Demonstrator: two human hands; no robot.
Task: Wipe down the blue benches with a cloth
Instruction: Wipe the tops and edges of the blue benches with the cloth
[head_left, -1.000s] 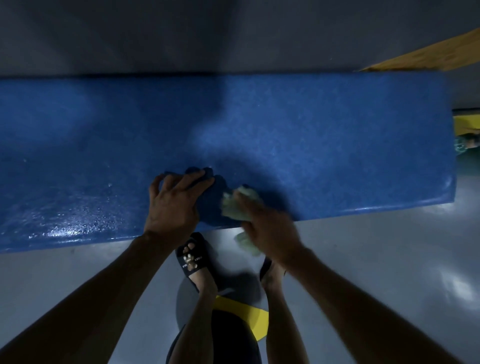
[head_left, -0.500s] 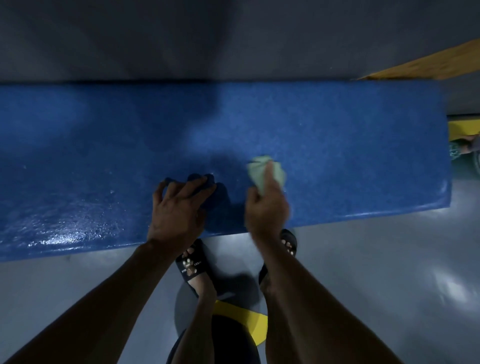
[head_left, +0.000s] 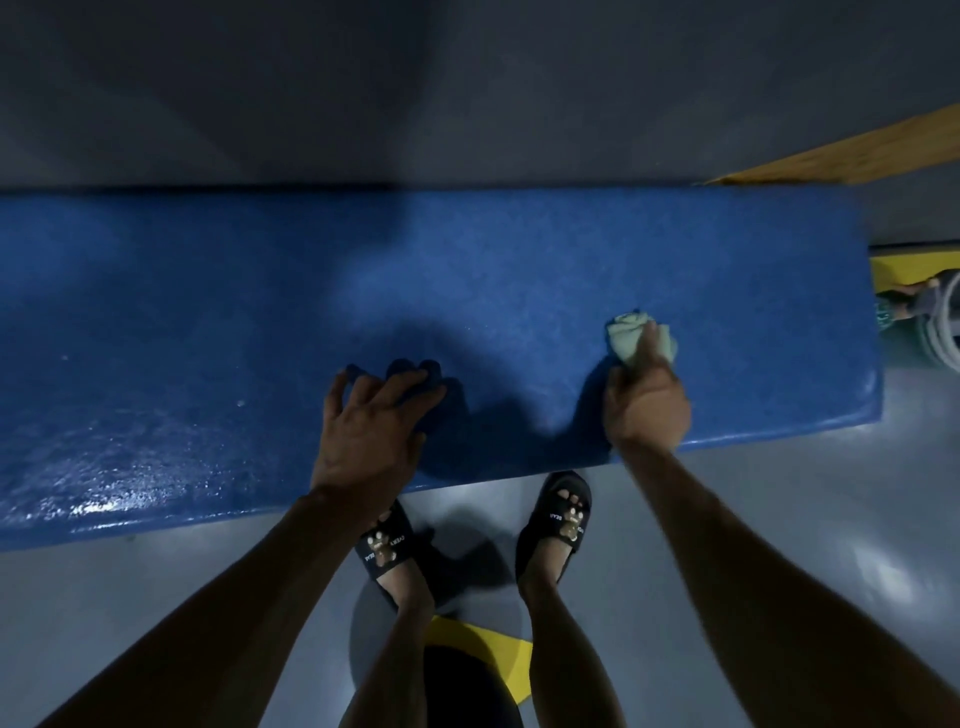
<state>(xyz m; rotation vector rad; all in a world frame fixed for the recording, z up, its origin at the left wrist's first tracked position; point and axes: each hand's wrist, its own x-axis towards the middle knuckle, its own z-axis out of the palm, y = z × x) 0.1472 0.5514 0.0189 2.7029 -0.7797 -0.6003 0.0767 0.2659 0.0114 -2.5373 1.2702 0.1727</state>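
Since the cloth (head_left: 640, 336) looks soft and light, right hand (head_left: 647, 402) bunches it in curled fingers; left hand (head_left: 370, 431) rests spread, empty, on the blue bench (head_left: 519, 270).

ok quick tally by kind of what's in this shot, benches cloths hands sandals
blue bench: 1
pale green cloth: 1
hands: 2, left hand resting on the bench, right hand holding the cloth
black sandals: 2, left sandal, right sandal
total: 6
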